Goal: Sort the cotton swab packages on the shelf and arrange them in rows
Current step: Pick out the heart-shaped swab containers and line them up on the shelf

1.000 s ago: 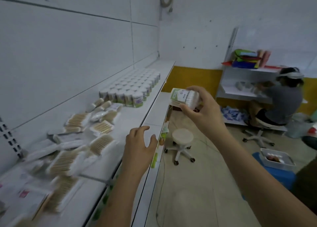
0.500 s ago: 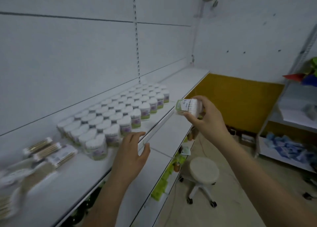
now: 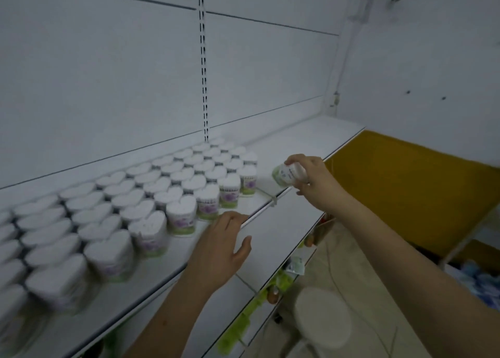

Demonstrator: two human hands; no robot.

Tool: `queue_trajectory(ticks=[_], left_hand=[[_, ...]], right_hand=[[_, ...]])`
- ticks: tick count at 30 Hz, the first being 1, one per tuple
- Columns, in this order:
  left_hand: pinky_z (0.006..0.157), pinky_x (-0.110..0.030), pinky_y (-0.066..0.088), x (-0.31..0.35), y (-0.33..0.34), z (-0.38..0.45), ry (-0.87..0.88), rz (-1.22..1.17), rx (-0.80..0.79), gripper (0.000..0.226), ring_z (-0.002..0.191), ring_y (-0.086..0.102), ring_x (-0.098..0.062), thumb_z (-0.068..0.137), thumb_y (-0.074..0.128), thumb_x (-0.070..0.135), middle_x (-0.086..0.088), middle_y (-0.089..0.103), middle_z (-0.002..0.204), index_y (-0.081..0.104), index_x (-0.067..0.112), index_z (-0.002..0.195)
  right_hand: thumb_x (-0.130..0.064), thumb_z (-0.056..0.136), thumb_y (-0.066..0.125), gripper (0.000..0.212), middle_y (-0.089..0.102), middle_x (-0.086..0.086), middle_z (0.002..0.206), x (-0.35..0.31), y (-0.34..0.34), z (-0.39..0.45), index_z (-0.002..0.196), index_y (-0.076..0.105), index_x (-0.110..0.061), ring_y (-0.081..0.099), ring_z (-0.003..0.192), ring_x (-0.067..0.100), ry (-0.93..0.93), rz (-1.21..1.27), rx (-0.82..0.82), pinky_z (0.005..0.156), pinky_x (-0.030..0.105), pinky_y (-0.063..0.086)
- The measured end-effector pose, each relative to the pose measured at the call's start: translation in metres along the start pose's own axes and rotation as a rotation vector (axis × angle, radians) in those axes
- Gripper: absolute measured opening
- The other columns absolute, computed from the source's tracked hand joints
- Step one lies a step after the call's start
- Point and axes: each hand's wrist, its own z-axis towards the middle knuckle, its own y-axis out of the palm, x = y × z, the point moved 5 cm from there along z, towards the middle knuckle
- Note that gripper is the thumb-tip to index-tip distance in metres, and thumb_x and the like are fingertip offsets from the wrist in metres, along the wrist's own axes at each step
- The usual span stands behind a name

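Observation:
Several heart-shaped cotton swab tubs with white lids and purple-green labels stand in tight rows on the white shelf. My right hand grips one more swab tub, tilted on its side, in the air just right of the front end of the rows, above the shelf's edge. My left hand hovers over the shelf's front edge near the front-row tubs, fingers relaxed and holding nothing.
A lower white shelf juts out below the front edge, with green price tags along it. A round white stool stands on the floor at lower right. A yellow wall panel lies to the right.
The view has swung left and closer to the rows of tubs. My right hand has carried the tub toward the end of the rows. My left hand stays by the shelf edge.

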Motion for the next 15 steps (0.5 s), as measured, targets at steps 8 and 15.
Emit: queue_trajectory(ticks=[8, 15], left_hand=[[0.084, -0.026, 0.05, -0.007, 0.032, 0.032, -0.086, 0.211, 0.007, 0.043, 0.108, 0.054, -0.011, 0.093, 0.046, 0.042, 0.007, 0.056, 0.121, 0.055, 0.022, 0.13], [0.098, -0.032, 0.046, -0.003, 0.055, 0.037, -0.19, 0.493, 0.033, 0.047, 0.119, 0.052, -0.018, 0.094, 0.047, 0.044, 0.003, 0.055, 0.131, 0.055, 0.022, 0.134]], right_hand=[[-0.036, 0.101, 0.045, 0.014, 0.043, 0.006, 0.117, 0.037, 0.038, 0.081, 0.115, 0.05, -0.036, 0.057, 0.088, 0.023, -0.193, -0.173, -0.307, 0.085, 0.042, 0.053], [-0.028, 0.083, 0.075, 0.055, 0.054, 0.006, 0.111, 0.052, 0.05, 0.128, 0.122, 0.037, -0.018, 0.057, 0.079, 0.017, -0.281, 0.005, -0.397, 0.067, 0.029, 0.046]])
